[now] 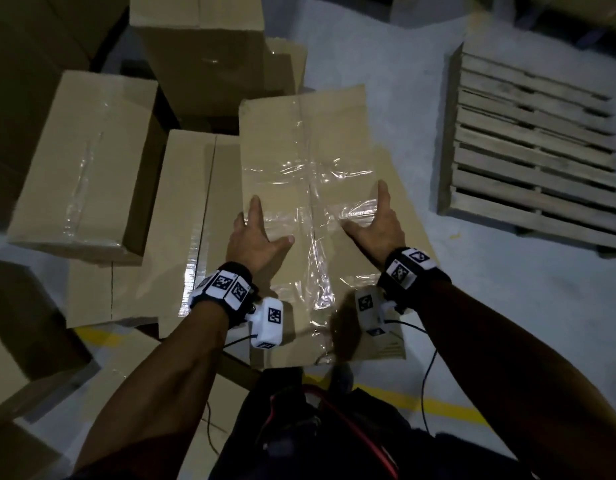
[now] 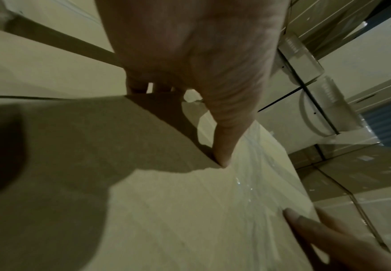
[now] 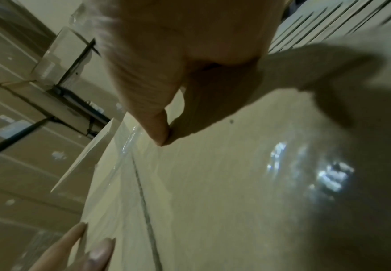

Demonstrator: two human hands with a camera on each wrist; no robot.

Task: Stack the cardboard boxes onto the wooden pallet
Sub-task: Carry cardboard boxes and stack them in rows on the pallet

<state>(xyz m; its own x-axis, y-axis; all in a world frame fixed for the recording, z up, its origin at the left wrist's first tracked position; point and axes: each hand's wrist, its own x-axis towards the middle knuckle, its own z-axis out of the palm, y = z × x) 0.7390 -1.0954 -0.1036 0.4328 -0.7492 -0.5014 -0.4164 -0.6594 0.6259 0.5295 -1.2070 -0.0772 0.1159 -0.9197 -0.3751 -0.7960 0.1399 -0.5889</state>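
A long cardboard box (image 1: 310,150), sealed with shiny clear tape, lies in front of me among other boxes. My left hand (image 1: 256,233) rests at its left top edge, thumb spread onto the top and index finger straight along the edge. My right hand (image 1: 377,223) mirrors it at the right edge. In the left wrist view the left hand (image 2: 201,55) has its thumb tip on the box (image 2: 190,210). The right wrist view shows the right hand (image 3: 178,45) with its thumb tip on the taped top (image 3: 213,183). The wooden pallet (image 1: 535,150) lies bare on the floor to the right.
A taped box (image 1: 81,161) sits to the left, a taller box (image 1: 202,53) behind, and a low one (image 1: 195,220) beside the long box. More cartons crowd the near left. Grey floor (image 1: 420,98) separates box and pallet. A yellow line (image 1: 438,407) and cables run by my feet.
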